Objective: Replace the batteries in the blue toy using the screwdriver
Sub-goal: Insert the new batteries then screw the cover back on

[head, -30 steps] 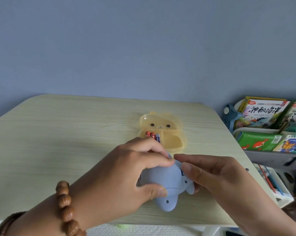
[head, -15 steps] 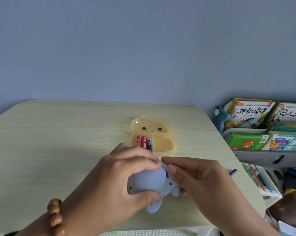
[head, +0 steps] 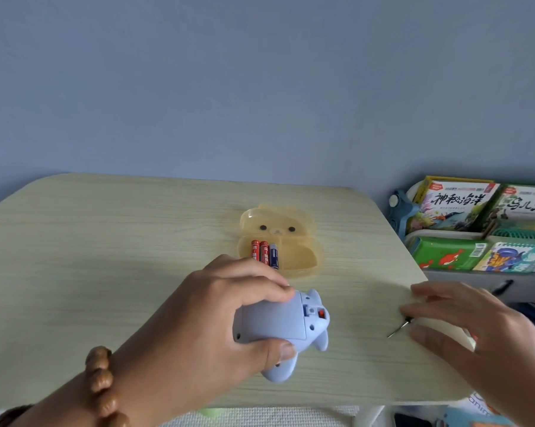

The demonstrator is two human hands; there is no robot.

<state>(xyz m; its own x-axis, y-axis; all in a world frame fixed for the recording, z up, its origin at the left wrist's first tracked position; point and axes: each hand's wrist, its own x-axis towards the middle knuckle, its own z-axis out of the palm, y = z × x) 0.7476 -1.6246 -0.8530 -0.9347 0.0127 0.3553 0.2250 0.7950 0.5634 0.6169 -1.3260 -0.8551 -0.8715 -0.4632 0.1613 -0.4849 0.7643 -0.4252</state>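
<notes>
Gripping the blue toy (head: 278, 325) underside-up at lower centre of the table (head: 106, 272), left hand (head: 217, 315) clamped around it. Having left the toy, right hand (head: 463, 328) now spreading over the screwdriver (head: 399, 329) at lower right, not yet closed; likely unscrewing next.

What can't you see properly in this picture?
- Head view: the screwdriver handle is hidden under the right hand; only the tip shows.
- The blue toy front is hidden, partly by the left hand.
- Battery labels are too small to read.
</notes>
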